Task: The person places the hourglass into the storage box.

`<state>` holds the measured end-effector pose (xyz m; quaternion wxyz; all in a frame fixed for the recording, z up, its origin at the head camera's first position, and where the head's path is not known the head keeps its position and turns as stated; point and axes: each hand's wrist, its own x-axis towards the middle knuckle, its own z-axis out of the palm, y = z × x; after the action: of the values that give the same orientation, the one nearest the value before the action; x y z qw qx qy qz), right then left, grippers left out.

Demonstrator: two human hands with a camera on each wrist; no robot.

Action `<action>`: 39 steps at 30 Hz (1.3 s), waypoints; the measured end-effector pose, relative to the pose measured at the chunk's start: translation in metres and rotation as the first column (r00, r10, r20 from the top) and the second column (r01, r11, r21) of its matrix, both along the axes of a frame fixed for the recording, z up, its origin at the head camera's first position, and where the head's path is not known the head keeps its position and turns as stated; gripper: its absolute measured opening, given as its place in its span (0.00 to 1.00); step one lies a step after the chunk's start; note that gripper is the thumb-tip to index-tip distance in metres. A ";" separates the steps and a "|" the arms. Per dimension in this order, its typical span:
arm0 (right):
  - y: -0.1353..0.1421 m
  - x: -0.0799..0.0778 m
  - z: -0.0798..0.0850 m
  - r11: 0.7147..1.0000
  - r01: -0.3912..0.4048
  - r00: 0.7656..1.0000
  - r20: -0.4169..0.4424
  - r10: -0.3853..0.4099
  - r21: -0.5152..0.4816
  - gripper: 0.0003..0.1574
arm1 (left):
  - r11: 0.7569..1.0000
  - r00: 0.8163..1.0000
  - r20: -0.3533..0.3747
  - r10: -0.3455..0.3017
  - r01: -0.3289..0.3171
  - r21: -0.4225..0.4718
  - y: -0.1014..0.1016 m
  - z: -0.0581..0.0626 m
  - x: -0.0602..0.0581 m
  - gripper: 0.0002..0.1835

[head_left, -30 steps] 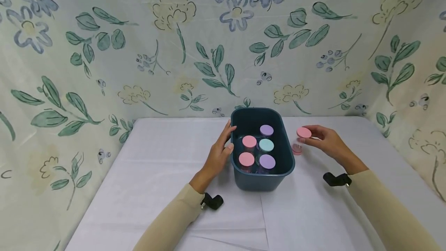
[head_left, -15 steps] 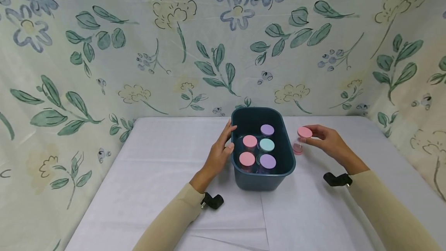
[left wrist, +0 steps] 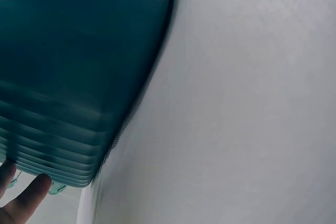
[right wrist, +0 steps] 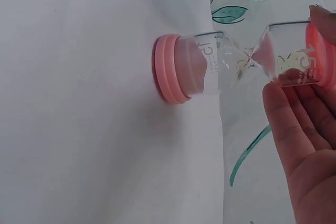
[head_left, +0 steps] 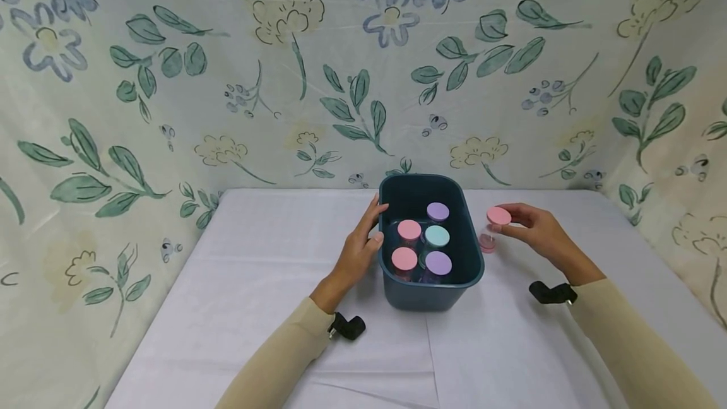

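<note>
A sand timer point(head_left: 498, 216) with pink end caps stands upright on the white cloth, just right of a dark teal bin point(head_left: 423, 298). My right hand point(head_left: 531, 229) holds it near the top cap, thumb and fingers to either side. In the right wrist view, pink sand lies in both bulbs of the timer point(right wrist: 212, 66), and "15" is printed on the glass. My left hand point(head_left: 358, 248) rests along the bin's left wall, its fingers extended and the tips touching the rim. The left wrist view shows two fingertips point(left wrist: 39, 184) by the bin's ribbed side.
Several capped timers stand inside the bin: a purple-capped one point(head_left: 438, 211) at the back, a teal-capped one point(head_left: 437, 236), pink ones point(head_left: 409, 230) on the left and another purple one point(head_left: 438, 263) nearer. A floral curtain point(head_left: 318, 81) hangs behind the white-covered table point(head_left: 272, 283).
</note>
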<state>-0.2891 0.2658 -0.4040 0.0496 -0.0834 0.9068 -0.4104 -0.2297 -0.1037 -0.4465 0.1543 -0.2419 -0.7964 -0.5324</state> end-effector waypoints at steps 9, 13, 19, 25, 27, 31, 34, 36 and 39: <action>-0.001 0.001 0.007 1.000 -0.017 1.000 -0.025 0.017 -0.004 0.51 | 1.000 1.000 -0.005 -0.003 0.003 0.001 -0.001 0.003 0.000 0.30; 0.000 0.002 0.011 1.000 -0.022 0.999 -0.024 0.022 -0.010 0.50 | 1.000 1.000 0.000 -0.003 0.003 0.003 -0.001 0.002 0.000 0.30; 0.001 0.002 0.016 0.999 -0.027 0.999 -0.041 0.026 -0.036 0.46 | 1.000 1.000 0.001 -0.003 0.003 0.001 -0.002 0.002 0.000 0.30; 0.000 0.002 0.021 0.998 -0.018 0.998 -0.059 0.015 -0.059 0.44 | 1.000 1.000 0.011 0.005 -0.005 -0.003 -0.003 0.002 0.000 0.31; 0.000 0.002 0.022 0.997 -0.015 0.998 -0.064 0.011 -0.070 0.43 | 1.000 1.000 0.008 0.002 -0.002 -0.002 -0.003 0.002 0.001 0.30; -0.001 0.003 0.025 0.996 -0.006 0.997 -0.076 0.000 -0.085 0.42 | 1.000 1.000 0.007 -0.012 0.012 0.003 -0.002 0.007 0.005 0.29; -0.002 0.003 0.026 0.995 0.000 0.997 -0.081 -0.008 -0.096 0.41 | 1.000 1.000 0.011 -0.015 0.015 0.008 -0.002 0.007 0.004 0.30; -0.003 0.003 0.026 0.995 0.003 0.997 -0.078 -0.011 -0.104 0.41 | 1.000 1.000 0.013 -0.011 0.011 0.011 -0.002 0.000 0.000 0.30; -0.003 0.002 0.028 0.994 0.006 0.997 -0.074 -0.014 -0.111 0.41 | 1.000 1.000 0.011 -0.011 0.011 0.012 -0.001 -0.001 -0.001 0.29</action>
<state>-0.2875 0.2625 -0.3761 0.0090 -0.0966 0.8843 -0.4567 -0.2303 -0.1051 -0.4472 0.1481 -0.2424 -0.7926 -0.5395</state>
